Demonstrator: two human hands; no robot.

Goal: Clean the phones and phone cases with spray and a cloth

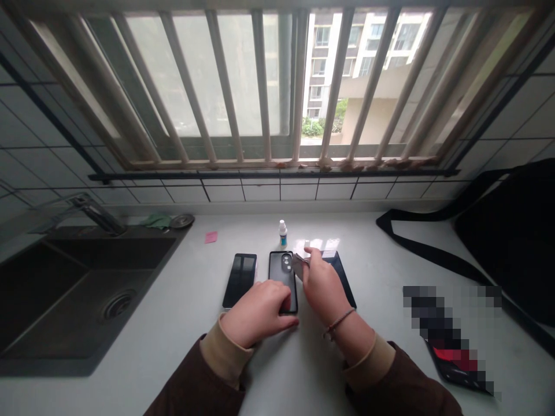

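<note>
A dark phone case (pixel 276 271) lies in front of me with its camera cutout at the top right. My left hand (pixel 259 306) is bent over the lower part of the case, fingers curled on it and thumb by its bottom edge. My right hand (pixel 321 280) pinches a small folded greyish piece, maybe a cloth (pixel 298 264), at the case's upper right edge. To the left lies a dark-screened phone (pixel 240 276). Partly behind my right hand is a flat, dark, glossy tablet-like device (pixel 346 283). A small white bottle (pixel 282 233) stands upright beyond the case.
A sink (pixel 87 358) with a faucet (pixel 87 211) is at the left. Near it are a green cloth (pixel 156 221), a metal strainer (pixel 182 221) and a pink note (pixel 210 237). At the right lie a black bag (pixel 511 231) and a partly blurred dark-and-red item (pixel 459 361). A barred window is ahead.
</note>
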